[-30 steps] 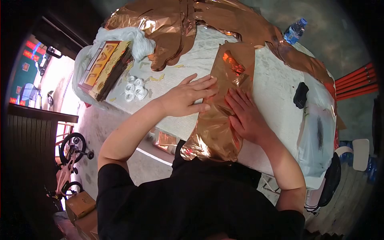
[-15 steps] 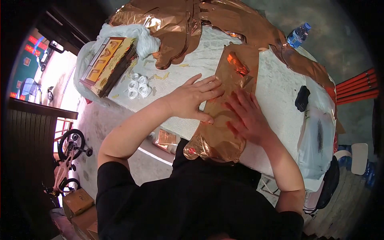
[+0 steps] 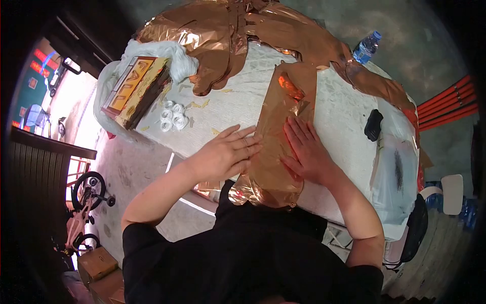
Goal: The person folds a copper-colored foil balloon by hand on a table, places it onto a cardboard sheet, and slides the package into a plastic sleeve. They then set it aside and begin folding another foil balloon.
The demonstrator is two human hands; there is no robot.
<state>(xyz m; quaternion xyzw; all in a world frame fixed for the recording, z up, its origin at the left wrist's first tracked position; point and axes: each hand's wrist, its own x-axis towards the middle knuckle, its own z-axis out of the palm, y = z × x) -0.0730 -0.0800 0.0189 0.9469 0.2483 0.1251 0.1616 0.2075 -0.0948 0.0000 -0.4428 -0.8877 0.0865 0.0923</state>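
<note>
A flat, copper-coloured foil balloon (image 3: 276, 119) lies lengthwise on the white-covered table, its near end hanging over the edge by my lap. My left hand (image 3: 225, 153) rests palm down at the balloon's left edge, fingers stretched out and holding nothing. On the other side my right hand (image 3: 309, 154) lies flat over the balloon's right edge, fingers extended, with a reddish tint of light on it. Creases and an orange-red glint show near the balloon's far end.
More copper foil balloons (image 3: 223, 66) are heaped along the far edge. At left sit a printed box (image 3: 135, 93) and white ribbon rolls (image 3: 173, 115). A water bottle (image 3: 367, 47), a black object (image 3: 373, 125) and clear plastic bags (image 3: 397, 172) are at right.
My left hand has slid back toward me and left, to the balloon's edge. My right hand has flattened against the balloon. The view has shifted slightly.
</note>
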